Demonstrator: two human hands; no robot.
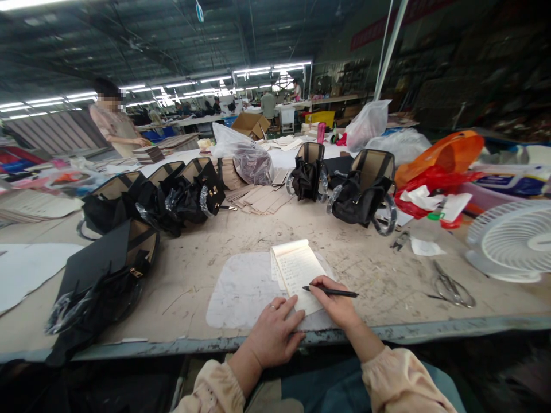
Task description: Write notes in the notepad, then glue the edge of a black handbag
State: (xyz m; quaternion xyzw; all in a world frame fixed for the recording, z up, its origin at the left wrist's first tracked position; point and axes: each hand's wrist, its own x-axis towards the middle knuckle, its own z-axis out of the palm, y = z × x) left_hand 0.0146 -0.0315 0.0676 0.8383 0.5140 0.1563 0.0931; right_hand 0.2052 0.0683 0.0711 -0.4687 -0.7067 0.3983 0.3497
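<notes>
A small notepad (297,265) with handwritten lines lies on the table, its top pages folded back. My right hand (334,299) pinches a black pen (340,292), the tip over the page near its left part. My left hand (275,330) rests with spread fingers on the lower left corner of the notepad, a ring on one finger. Beneath the notepad is a whitish translucent sheet (232,287) with rounded corners. Both forearms wear light beige sleeves.
Black handbags (107,275) stand at left, with more (364,195) at back right. Scissors (451,287), small snips (400,241) and a white fan (512,241) are at right. Cardboard pieces (258,199) lie mid-table. A co-worker (116,123) stands beyond, at far left.
</notes>
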